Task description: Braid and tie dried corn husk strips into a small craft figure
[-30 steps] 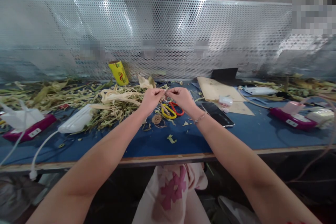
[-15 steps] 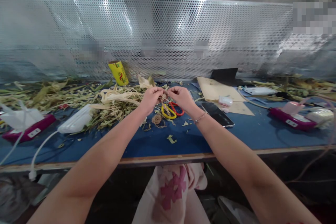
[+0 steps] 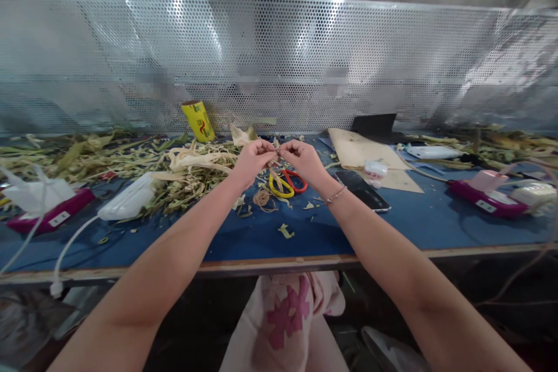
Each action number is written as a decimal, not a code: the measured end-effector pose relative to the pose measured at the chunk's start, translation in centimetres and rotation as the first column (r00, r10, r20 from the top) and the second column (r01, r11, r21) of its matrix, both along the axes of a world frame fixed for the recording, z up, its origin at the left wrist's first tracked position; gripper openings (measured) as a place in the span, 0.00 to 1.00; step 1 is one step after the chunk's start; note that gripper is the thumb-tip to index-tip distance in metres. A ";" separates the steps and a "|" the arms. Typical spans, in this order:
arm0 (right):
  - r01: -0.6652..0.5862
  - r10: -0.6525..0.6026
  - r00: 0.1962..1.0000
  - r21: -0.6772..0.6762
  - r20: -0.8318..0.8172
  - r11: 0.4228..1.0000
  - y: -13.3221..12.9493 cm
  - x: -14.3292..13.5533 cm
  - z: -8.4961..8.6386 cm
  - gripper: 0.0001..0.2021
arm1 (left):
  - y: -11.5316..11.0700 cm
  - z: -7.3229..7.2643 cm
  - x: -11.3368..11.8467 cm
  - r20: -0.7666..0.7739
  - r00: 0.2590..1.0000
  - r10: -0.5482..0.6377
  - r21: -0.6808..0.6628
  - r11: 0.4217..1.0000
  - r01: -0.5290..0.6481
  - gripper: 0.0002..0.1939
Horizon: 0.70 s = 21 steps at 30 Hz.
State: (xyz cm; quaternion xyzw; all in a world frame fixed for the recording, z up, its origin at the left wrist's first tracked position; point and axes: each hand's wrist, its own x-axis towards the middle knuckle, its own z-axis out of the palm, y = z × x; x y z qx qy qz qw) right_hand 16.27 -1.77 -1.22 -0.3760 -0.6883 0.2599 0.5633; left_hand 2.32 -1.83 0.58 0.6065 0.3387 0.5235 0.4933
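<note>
My left hand (image 3: pixel 254 163) and my right hand (image 3: pixel 306 165) meet above the middle of the blue table, fingertips pinched close together. Between them is a small, tan piece of dried husk (image 3: pixel 276 170), mostly hidden by the fingers. Just below lie scissors with one yellow and one red handle loop (image 3: pixel 281 187); their blades are out of sight under the hands. A small coil of brown twine (image 3: pixel 263 199) rests left of the scissors. Beside my left hand spreads a heap of dried husk strips (image 3: pixel 192 180).
A yellow tube (image 3: pixel 199 121) leans near the perforated metal screen (image 3: pixel 288 40). To the right are a phone (image 3: pixel 362 190), a small white case (image 3: pixel 375 168) and cardboard (image 3: pixel 349 148). Corded purple power strips (image 3: pixel 483 197) and a white power bank (image 3: pixel 126 197) lie on both sides.
My fingertips have come closer together over the small husk piece. The view has shifted very slightly; the things on the table stay in place.
</note>
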 end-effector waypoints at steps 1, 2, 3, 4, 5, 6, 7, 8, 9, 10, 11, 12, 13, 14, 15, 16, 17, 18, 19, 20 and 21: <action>-0.007 0.007 1.000 0.001 0.000 1.000 0.0 0.0 0.0 0.09 | 0.0 0.0 0.0 0.002 1.000 0.004 0.009 1.000 -0.004 0.08; -0.009 0.009 1.000 0.004 0.000 1.000 -0.1 0.0 0.1 0.09 | 0.1 0.0 0.0 0.005 1.000 0.004 0.016 1.000 -0.004 0.08; -0.008 0.008 1.000 0.007 0.000 1.000 -0.1 0.0 0.1 0.09 | 0.1 -0.1 0.0 0.010 1.000 -0.001 0.020 1.000 0.001 0.07; -0.004 0.004 1.000 0.009 0.000 1.000 -0.2 0.0 0.1 0.09 | 0.1 -0.1 0.0 0.016 1.000 -0.009 0.019 1.000 0.009 0.07; 0.001 -0.001 1.000 0.010 -0.002 1.000 -0.2 0.0 0.1 0.09 | 0.1 -0.1 0.0 0.022 1.000 -0.014 0.017 1.000 0.014 0.07; 0.003 -0.003 1.000 0.010 -0.002 1.000 -0.1 0.0 0.1 0.09 | 0.2 -0.1 -0.1 0.024 1.000 -0.018 0.017 1.000 0.017 0.07; 0.004 -0.004 1.000 0.011 -0.001 1.000 -0.1 0.0 0.1 0.09 | 0.2 -0.1 -0.1 0.025 1.000 -0.017 0.018 1.000 0.016 0.07; 0.003 -0.003 1.000 0.011 0.000 1.000 0.0 0.0 0.0 0.09 | 0.3 -0.1 -0.1 0.021 1.000 -0.013 0.022 1.000 0.013 0.07; 0.001 -0.001 1.000 0.010 0.003 1.000 0.0 0.0 0.0 0.09 | 0.4 -0.2 -0.1 0.011 1.000 -0.006 0.029 1.000 0.006 0.07; 0.000 -0.001 1.000 0.009 0.004 1.000 0.1 0.0 -0.1 0.09 | 0.5 -0.3 -0.1 -0.001 1.000 0.002 0.039 0.999 -0.002 0.07; 0.000 0.000 1.000 0.008 0.004 1.000 0.1 0.0 -0.1 0.09 | 0.6 -0.3 -0.2 -0.016 1.000 0.015 0.054 0.998 -0.014 0.07; -0.001 0.001 1.000 0.006 -0.001 1.000 0.2 0.0 -0.1 0.09 | 0.6 -0.4 -0.2 -0.034 0.999 0.029 0.072 0.997 -0.026 0.07; -0.005 0.005 1.000 0.003 -0.009 1.000 0.2 0.0 0.0 0.09 | 0.7 -0.4 -0.2 -0.052 0.998 0.045 0.090 0.995 -0.040 0.07; -0.014 0.014 1.000 -0.004 -0.019 1.000 0.1 0.0 0.0 0.10 | 0.8 -0.5 -0.2 -0.066 0.996 0.059 0.106 0.993 -0.052 0.07; -0.024 0.024 0.999 -0.010 -0.032 1.000 0.1 0.0 0.1 0.10 | 0.8 -0.5 -0.2 -0.076 0.995 0.070 0.119 0.991 -0.061 0.07; -0.032 0.031 0.998 -0.016 -0.045 0.999 0.0 0.0 0.1 0.10 | 0.8 -0.4 -0.3 -0.084 0.993 0.078 0.129 0.989 -0.067 0.07; -0.036 0.035 0.998 -0.020 -0.054 0.999 -0.1 0.0 0.2 0.11 | 0.7 -0.4 -0.3 -0.091 0.992 0.086 0.136 0.988 -0.073 0.06; -0.035 0.034 0.998 -0.023 -0.061 0.999 -0.1 0.0 0.2 0.11 | 0.7 -0.4 -0.3 -0.096 0.991 0.091 0.141 0.987 -0.077 0.06; -0.030 0.028 0.998 -0.023 -0.063 0.999 -0.2 0.0 0.3 0.11 | 0.7 -0.3 -0.3 -0.101 0.990 0.098 0.145 0.986 -0.083 0.06; -0.024 0.022 0.998 -0.022 -0.064 0.999 -0.2 0.0 0.3 0.11 | 0.6 -0.3 -0.2 -0.105 0.989 0.103 0.148 0.985 -0.087 0.06; -0.022 0.021 0.998 -0.021 -0.063 1.000 -0.2 0.0 0.3 0.11 | 0.6 -0.3 -0.2 -0.110 0.988 0.108 0.149 0.985 -0.091 0.06</action>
